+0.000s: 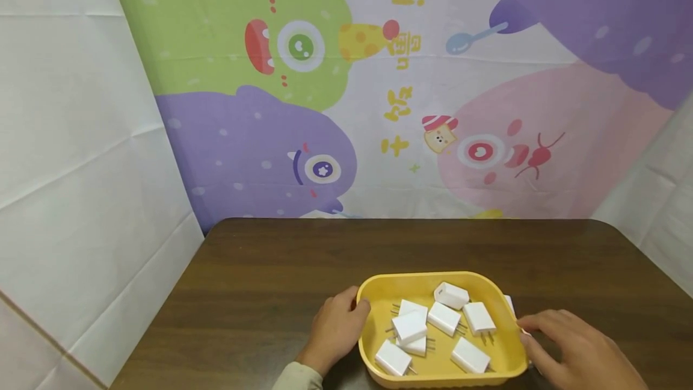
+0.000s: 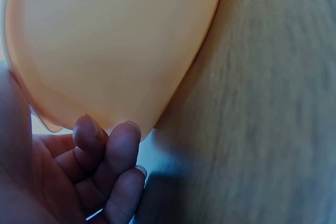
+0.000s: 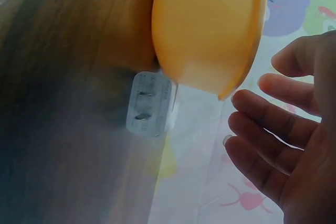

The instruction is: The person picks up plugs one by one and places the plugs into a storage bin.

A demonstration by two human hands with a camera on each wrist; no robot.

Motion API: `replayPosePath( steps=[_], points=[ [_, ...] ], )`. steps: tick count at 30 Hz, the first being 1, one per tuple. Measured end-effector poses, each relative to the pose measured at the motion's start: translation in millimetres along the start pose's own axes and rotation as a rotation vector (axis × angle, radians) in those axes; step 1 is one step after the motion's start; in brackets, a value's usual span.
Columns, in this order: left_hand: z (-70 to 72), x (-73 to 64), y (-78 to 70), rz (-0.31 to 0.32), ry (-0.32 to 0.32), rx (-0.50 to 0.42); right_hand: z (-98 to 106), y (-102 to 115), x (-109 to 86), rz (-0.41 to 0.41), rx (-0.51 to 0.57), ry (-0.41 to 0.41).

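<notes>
A yellow plastic basin (image 1: 441, 381) stands on the table with several white charger plugs (image 1: 445, 318) lying loose inside, some piled on one another. My left hand (image 1: 338, 327) grips its left rim, thumb over the edge; in the left wrist view its fingers (image 2: 123, 145) curl against the outer wall. Beside the right rim is my right hand (image 1: 574, 348). The right wrist view shows its fingers (image 3: 273, 119) loosely bent, spread, holding nothing and apart from the basin wall (image 3: 210, 30). Another white charger plug (image 3: 149, 103) sits outside the basin by that wall, prongs showing.
The dark wooden table (image 1: 260, 294) extends left of and behind the basin. A cloth with cartoon monsters (image 1: 379, 107) hangs at its back edge. White sheeting (image 1: 81, 137) hangs on the left, with more white sheeting (image 1: 663, 197) on the right.
</notes>
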State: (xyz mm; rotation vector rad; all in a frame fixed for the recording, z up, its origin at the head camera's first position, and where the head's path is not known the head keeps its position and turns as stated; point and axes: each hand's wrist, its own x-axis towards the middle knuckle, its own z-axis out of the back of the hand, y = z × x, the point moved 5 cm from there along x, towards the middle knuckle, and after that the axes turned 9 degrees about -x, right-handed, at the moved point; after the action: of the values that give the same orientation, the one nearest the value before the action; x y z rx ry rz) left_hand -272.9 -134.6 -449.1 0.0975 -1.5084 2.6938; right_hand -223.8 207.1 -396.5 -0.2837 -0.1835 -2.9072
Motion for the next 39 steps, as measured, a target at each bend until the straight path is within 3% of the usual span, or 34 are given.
replayPosePath(
  steps=[14, 29, 39],
  points=[
    [-4.5, -0.5, 5.1, 0.026, 0.020, 0.001, -15.2, -15.8, -4.9, -0.039, 0.002, 0.039],
    [-1.7, 0.8, 1.9, 0.026, 0.024, -0.017, -19.5, -25.2, -5.5, 0.004, -0.029, -0.004],
    [-0.1, 0.5, 1.4, 0.015, 0.017, -0.004, -35.4, -30.2, -4.5, 0.043, -0.055, 0.095]
  ],
)
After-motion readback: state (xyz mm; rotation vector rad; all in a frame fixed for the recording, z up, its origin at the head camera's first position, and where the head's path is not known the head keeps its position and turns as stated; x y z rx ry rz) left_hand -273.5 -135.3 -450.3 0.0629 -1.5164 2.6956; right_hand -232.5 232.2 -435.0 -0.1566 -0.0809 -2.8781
